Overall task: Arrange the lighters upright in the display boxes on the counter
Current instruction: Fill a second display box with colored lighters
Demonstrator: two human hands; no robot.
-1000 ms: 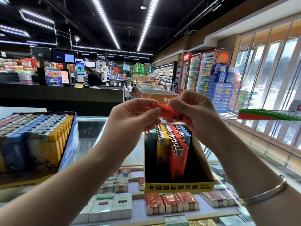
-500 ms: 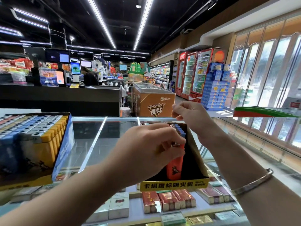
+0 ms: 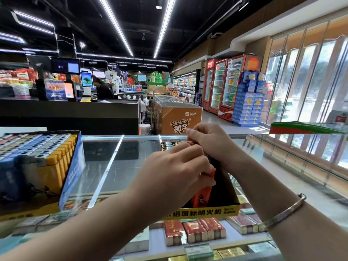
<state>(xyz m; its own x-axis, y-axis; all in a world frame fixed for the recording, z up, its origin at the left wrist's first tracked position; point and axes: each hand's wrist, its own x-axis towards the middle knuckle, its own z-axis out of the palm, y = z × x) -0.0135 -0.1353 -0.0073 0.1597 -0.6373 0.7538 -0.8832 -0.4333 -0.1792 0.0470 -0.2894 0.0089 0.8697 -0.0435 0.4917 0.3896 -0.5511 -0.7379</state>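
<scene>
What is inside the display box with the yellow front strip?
Inside the black display box, an orange-red lighter stands at the front, and metal lighter tops show at the back. The left hand and right hand cover the rest.

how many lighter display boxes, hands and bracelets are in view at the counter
lighter display boxes: 2, the full box on the left and the yellow-fronted box under the hands
hands: 2, the left hand gripping the orange lighter, and the right hand behind it
bracelets: 1, the bracelet on the right wrist
total: 5
</scene>
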